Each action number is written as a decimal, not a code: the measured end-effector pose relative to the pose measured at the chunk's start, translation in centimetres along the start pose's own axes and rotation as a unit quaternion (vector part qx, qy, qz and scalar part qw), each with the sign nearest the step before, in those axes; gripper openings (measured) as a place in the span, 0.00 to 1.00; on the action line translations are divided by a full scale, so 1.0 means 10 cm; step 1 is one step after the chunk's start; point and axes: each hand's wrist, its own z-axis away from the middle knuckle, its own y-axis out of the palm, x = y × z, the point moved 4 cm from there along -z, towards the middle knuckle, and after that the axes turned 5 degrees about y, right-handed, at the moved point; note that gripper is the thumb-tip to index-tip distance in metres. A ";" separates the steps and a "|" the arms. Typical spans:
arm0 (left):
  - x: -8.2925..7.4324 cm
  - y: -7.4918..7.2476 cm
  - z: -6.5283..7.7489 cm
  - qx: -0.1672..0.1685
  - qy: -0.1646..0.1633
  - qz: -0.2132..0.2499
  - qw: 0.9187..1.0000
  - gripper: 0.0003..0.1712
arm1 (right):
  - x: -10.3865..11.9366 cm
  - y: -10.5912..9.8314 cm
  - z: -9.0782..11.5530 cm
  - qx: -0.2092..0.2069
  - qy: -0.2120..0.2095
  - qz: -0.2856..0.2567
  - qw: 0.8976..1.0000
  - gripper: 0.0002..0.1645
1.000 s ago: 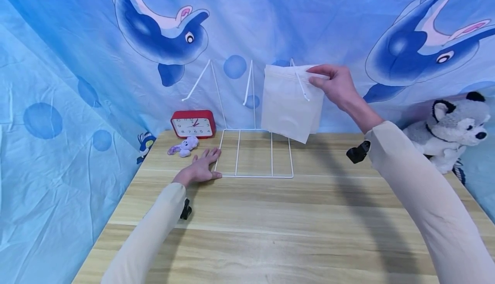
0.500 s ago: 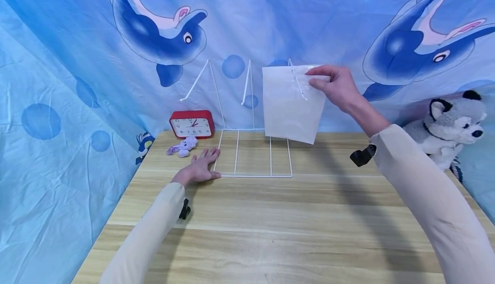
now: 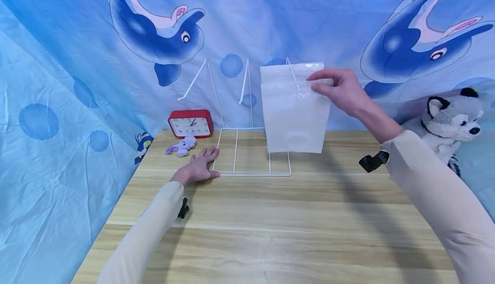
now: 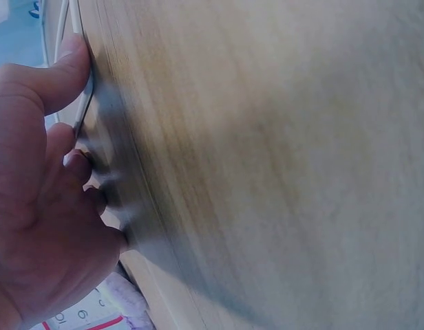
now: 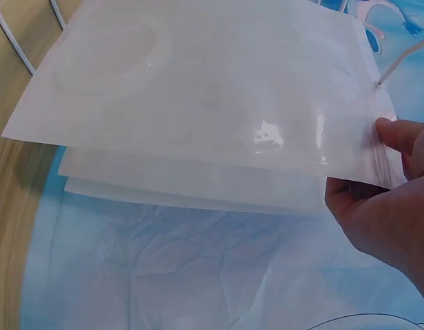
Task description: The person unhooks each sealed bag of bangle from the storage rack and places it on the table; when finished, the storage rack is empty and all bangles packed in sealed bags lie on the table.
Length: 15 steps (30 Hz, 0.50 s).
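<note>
In the head view, a white wire rack (image 3: 234, 155) stands on the table, with several arms sloping out from its upright wires. White flat bags (image 3: 273, 71) hang on its right arm. My right hand (image 3: 342, 88) pinches the front bag (image 3: 295, 118) by its upper right edge, beside the arm's tip. In the right wrist view this bag (image 5: 198, 89) stands apart from the ones behind it along the lower side. My left hand (image 3: 197, 168) rests spread at the left side of the rack's base. In the left wrist view its thumb touches the base wire (image 4: 86, 103).
A red clock (image 3: 190, 123) and a small purple plush toy (image 3: 182, 146) sit just left of the rack. The grey and white plush dog (image 3: 448, 125) is at the right. A blue dolphin-print cloth (image 3: 309, 13) hangs close behind the rack.
The front bag has come forward and down, away from those behind, and hangs straighter. My right hand has shifted slightly outward along the arm. My left hand keeps its place.
</note>
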 end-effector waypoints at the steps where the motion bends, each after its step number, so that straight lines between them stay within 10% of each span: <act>1: 0.00 0.00 0.00 0.000 0.000 0.000 1.000 0.52 | 0.01 -0.01 0.02 0.000 -0.002 0.006 1.000 0.16; 15: -0.02 0.00 -0.01 0.000 -0.004 -0.002 1.000 0.52 | 0.09 -0.08 0.28 0.013 -0.022 0.046 0.999 0.16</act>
